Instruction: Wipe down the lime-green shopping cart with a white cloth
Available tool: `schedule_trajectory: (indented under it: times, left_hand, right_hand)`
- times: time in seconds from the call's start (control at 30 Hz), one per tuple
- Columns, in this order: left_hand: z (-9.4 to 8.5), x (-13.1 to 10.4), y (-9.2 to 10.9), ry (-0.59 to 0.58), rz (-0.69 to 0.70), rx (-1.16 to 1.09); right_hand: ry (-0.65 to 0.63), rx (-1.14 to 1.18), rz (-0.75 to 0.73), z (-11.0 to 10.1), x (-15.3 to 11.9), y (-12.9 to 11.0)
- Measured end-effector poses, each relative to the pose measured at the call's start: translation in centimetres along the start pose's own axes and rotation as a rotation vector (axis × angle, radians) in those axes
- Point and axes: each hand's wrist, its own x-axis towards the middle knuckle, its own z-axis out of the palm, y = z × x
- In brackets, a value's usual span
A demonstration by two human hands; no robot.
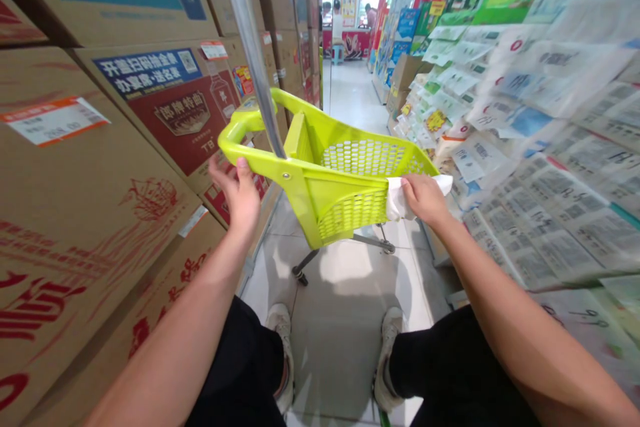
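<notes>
A lime-green shopping basket cart (345, 173) with perforated sides and a metal pole (255, 60) stands before me. My left hand (237, 192) is at the cart's handle end, its fingers apart and the thumb against the outer edge. In my right hand (425, 197) is a white wipe (399, 200), pressed over the basket's top rim at the right. Part of the wipe sticks out past my knuckles. Nothing shows inside the visible part of the basket.
Stacked cardboard boxes (85, 167) with price tags wall the left side closely. Packs of tissue paper (530, 207) fill the right side. The tiled aisle (345, 90) runs ahead to a person (337, 23) near a blue stool (338, 52). My shoes are below the cart.
</notes>
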Motion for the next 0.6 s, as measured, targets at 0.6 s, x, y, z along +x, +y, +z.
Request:
schedule_trajectory:
  times: [0.6]
  left_hand:
    - [5.8, -5.8, 1.5, -0.499, -0.284, -0.01]
  right_hand:
    - [-0.427, -0.028, -0.423, -3.8, -2.2, -11.9]
